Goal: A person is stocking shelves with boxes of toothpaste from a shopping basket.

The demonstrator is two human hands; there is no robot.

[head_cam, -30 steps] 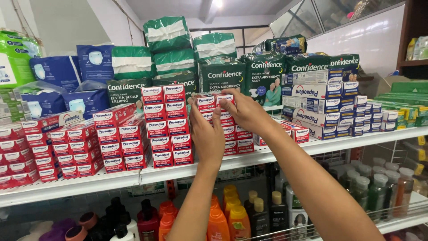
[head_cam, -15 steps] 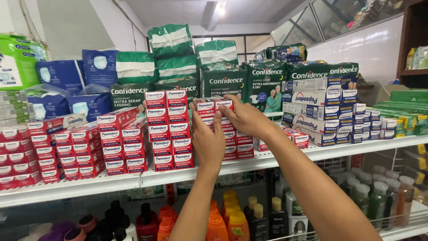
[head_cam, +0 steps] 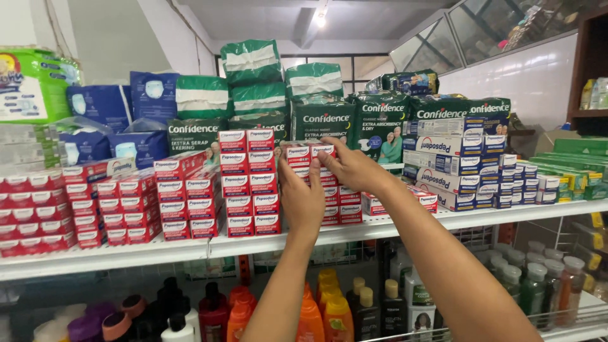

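Both hands are up at the shelf (head_cam: 380,229), left hand (head_cam: 303,197) flat and open against the red box stack (head_cam: 320,183), right hand (head_cam: 351,166) closing its grip over the top box (head_cam: 305,152), taller red stacks (head_cam: 248,182) just left, blue boxes (head_cam: 453,166) off right.

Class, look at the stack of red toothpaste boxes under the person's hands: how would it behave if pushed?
The stack of red boxes stands tall and narrow, so it probably tips easily. The cardboard looks stiff and light, likely sliding on the white shelf. Both hands, left hand and right hand, steady it.
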